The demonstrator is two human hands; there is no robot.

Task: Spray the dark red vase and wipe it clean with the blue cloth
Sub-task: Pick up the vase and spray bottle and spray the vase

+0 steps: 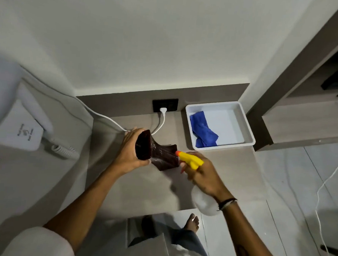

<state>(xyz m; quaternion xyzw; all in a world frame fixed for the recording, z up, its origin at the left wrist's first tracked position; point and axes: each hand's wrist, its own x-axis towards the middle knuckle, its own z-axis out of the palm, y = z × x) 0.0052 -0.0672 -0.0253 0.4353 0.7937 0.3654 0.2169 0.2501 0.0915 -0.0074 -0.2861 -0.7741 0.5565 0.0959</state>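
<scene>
Two hands busy, left hand [130,152] tilting vase [158,154], mouth seemingly leftward

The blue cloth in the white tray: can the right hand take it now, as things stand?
Probably not at once. The right hand is shut on the spray bottle, aimed at the vase. The blue cloth lies uncovered in the open white tray, so the way looks free once the bottle is put down.

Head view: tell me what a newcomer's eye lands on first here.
The yellow spray head of the spray bottle in the right hand, aimed at the dark red vase that the left hand holds tilted above the counter. Next comes the blue cloth, lying in the white tray by the wall.
</scene>
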